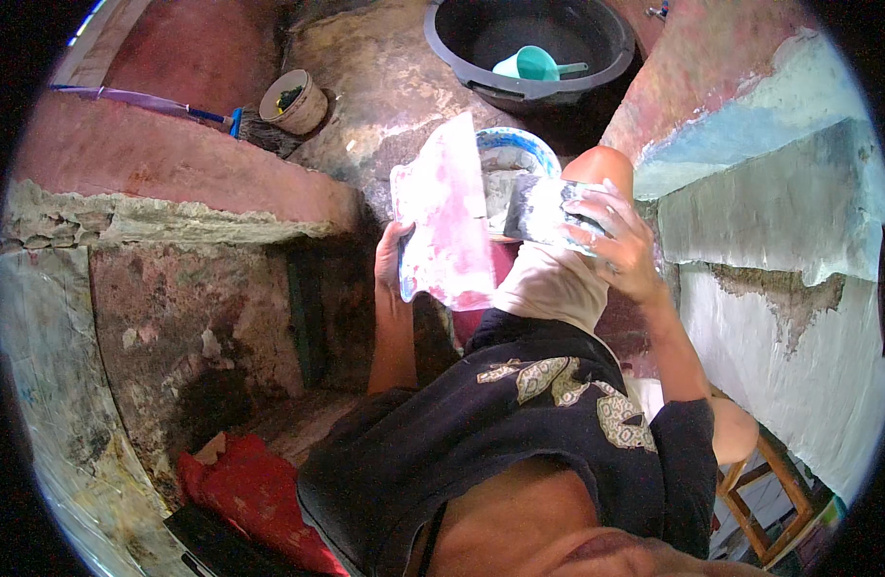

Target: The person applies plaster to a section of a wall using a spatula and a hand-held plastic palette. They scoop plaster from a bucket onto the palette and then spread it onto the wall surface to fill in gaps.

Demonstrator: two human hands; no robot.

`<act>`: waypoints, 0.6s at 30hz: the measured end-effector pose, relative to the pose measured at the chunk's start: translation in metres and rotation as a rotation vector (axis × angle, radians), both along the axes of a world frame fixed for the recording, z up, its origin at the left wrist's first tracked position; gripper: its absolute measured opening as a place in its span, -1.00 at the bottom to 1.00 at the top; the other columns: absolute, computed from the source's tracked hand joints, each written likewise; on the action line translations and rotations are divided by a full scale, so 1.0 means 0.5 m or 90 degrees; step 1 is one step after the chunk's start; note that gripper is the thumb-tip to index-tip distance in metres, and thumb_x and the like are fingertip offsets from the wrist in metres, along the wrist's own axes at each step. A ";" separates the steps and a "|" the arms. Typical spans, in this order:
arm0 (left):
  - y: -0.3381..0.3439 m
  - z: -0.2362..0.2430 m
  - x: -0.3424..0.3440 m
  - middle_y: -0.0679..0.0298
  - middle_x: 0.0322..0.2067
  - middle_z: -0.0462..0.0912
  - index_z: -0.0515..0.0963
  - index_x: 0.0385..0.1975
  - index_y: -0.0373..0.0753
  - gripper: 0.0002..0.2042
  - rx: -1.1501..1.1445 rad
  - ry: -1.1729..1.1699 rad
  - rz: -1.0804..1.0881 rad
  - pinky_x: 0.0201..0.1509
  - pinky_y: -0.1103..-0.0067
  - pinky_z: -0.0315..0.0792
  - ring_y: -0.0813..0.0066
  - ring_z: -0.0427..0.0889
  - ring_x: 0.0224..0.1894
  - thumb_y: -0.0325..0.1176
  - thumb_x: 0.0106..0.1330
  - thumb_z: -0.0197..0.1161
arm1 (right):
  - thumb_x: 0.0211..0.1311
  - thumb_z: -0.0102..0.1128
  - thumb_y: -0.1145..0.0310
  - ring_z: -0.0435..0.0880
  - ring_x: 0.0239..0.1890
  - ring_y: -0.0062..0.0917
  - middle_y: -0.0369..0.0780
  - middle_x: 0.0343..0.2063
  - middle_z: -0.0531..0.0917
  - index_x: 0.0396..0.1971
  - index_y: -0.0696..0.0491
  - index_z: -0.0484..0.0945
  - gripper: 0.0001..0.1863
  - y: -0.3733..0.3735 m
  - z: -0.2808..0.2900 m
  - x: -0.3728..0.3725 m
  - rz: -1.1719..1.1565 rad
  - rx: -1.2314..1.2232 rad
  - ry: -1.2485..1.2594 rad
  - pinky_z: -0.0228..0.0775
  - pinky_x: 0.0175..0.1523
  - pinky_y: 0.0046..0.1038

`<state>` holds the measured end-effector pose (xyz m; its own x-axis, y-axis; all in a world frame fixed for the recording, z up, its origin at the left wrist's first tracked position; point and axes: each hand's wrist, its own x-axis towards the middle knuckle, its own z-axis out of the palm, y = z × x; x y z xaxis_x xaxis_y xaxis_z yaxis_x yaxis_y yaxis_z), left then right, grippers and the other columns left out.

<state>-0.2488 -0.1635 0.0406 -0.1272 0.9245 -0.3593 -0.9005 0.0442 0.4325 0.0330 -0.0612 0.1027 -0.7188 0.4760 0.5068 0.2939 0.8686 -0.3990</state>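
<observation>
My left hand (392, 258) is closed on the left edge of a flat, pale board (449, 226) smeared with white and pink. The board stands tilted in front of me, its surface washed out by bright light. My right hand (623, 238), whitened on the fingers, grips a dark, flat scraper (536, 209) coated with white paste. The scraper's left end is near the board's right edge; I cannot tell whether they touch. Beyond both tools is a bucket (518, 137) with a blue and white smeared rim, partly hidden by them. A knee shows beside my right hand.
A large black tub (462, 65) holding a teal dipper (536, 63) stands ahead. A small pail (298, 108) and a broom (262, 133) are at the far left. Rough low walls (192, 197) flank me. A wooden frame (784, 495) stands behind right, red material (260, 495) behind left.
</observation>
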 end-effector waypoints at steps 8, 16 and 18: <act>0.007 -0.047 -0.016 0.12 -0.28 0.47 0.25 -0.08 -0.37 -0.65 0.057 0.086 -0.042 -0.23 0.43 0.40 0.32 0.50 -0.30 -0.30 0.18 -0.09 | 0.01 0.04 0.51 0.52 -0.36 -0.48 -0.21 -0.36 0.51 -0.29 0.15 0.41 -0.80 0.003 -0.141 -0.050 -0.265 -0.835 0.507 0.41 -0.24 -0.45; -0.033 -0.154 0.014 0.10 -0.09 0.37 0.21 -0.03 -0.36 -0.65 -0.070 0.032 -0.062 -0.07 0.33 0.32 0.27 0.41 -0.11 -0.36 0.21 -0.09 | 0.03 0.05 0.33 0.43 -0.26 -0.65 -0.21 -0.41 0.53 -0.37 0.20 0.46 -0.76 -0.065 -0.374 -0.227 0.083 -0.802 0.332 0.27 -0.14 -0.51; -0.033 -0.187 -0.005 0.10 -0.10 0.39 0.23 -0.04 -0.37 -0.67 -0.108 0.020 -0.035 -0.07 0.36 0.33 0.30 0.41 -0.11 -0.38 0.20 -0.07 | 0.02 0.05 0.37 0.44 -0.27 -0.65 -0.20 -0.38 0.53 -0.36 0.20 0.45 -0.77 -0.079 -0.387 -0.240 0.050 -0.785 0.203 0.28 -0.16 -0.51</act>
